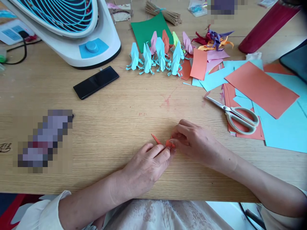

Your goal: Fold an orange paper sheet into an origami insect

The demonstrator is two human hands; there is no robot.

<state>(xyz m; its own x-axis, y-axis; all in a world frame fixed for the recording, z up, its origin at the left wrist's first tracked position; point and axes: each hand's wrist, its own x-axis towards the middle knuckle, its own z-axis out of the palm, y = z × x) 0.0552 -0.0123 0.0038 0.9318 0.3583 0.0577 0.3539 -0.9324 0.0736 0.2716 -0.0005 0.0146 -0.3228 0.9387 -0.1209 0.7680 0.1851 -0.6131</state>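
Near the table's front edge my two hands meet over a small piece of folded orange paper (169, 143). My left hand (153, 161) is closed around it, and a thin orange point sticks out past the fingers at its upper left. At the paper's right end my right hand (195, 142) pinches with thumb and fingertips. Most of the folded paper is hidden by the fingers. Beyond the hands stands a group of folded paper figures, several light blue ones (161, 54) in front, with pink, orange and yellow-green ones behind.
Scissors (242, 119) lie on orange and blue paper sheets (283, 127) at right. A black phone (96, 82) lies left of centre, below a white fan (105, 38). At the back are a green sheet (141, 28), a stick bundle (163, 12) and a dark red bottle (268, 27).
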